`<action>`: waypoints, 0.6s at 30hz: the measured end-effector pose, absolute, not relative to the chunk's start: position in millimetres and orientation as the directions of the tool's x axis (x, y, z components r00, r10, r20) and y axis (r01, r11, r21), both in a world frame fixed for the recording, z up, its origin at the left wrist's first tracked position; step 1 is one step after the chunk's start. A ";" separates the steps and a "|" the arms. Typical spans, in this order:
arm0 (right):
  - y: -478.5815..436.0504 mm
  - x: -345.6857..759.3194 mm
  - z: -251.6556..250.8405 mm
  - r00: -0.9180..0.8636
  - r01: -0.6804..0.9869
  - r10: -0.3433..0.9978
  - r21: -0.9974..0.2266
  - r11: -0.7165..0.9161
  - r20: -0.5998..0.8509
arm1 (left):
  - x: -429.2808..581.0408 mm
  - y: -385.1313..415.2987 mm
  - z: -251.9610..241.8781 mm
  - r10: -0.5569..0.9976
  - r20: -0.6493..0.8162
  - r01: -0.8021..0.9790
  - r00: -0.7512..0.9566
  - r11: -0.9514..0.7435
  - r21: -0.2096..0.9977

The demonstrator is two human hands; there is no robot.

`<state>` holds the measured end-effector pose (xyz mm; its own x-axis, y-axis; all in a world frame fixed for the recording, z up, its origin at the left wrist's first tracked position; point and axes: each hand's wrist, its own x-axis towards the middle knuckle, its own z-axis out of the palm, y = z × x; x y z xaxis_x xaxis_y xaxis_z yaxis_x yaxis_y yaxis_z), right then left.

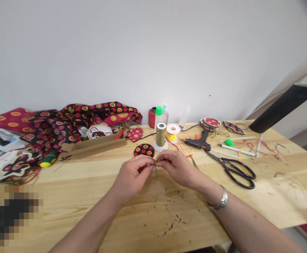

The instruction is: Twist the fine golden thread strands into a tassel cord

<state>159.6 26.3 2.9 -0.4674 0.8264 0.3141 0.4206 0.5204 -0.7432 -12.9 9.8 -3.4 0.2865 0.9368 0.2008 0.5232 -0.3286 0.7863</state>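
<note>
In front of the thread spool [161,135], your left hand [132,175] and right hand [180,170] hold the thin cord [156,171] in narrow finger pinches, so you should probably keep these close together and pull gently, evenly.

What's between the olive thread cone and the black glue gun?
In the head view, a white spool of yellow cord sits between the olive thread cone and the black glue gun.
</note>
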 end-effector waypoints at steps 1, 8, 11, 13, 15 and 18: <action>26.3 159.6 2.7 -0.468 0.418 0.826 -0.745 0.519 0.313 | -12.7 9.2 -3.0 0.942 0.173 0.528 0.289 -0.307 0.792; 26.2 159.3 3.5 -0.469 0.400 0.827 -0.760 0.511 0.310 | -11.2 8.4 3.3 0.965 -0.020 0.447 0.260 -0.102 0.889; 26.3 159.0 3.8 -0.472 0.389 0.837 -0.787 0.478 0.276 | -11.1 8.9 6.6 0.966 -0.112 0.378 0.232 0.017 0.926; 26.2 159.2 3.6 -0.477 0.379 0.843 -0.807 0.453 0.250 | -11.3 9.3 6.9 0.963 -0.159 0.314 0.216 0.086 0.945; 26.1 159.7 3.2 -0.481 0.371 0.847 -0.822 0.432 0.227 | -11.6 9.8 5.5 0.961 -0.193 0.250 0.199 0.140 0.958; 26.1 160.6 2.2 -0.476 0.358 0.858 -0.849 0.389 0.192 | -12.1 10.6 1.5 0.952 -0.241 0.163 0.186 0.212 0.964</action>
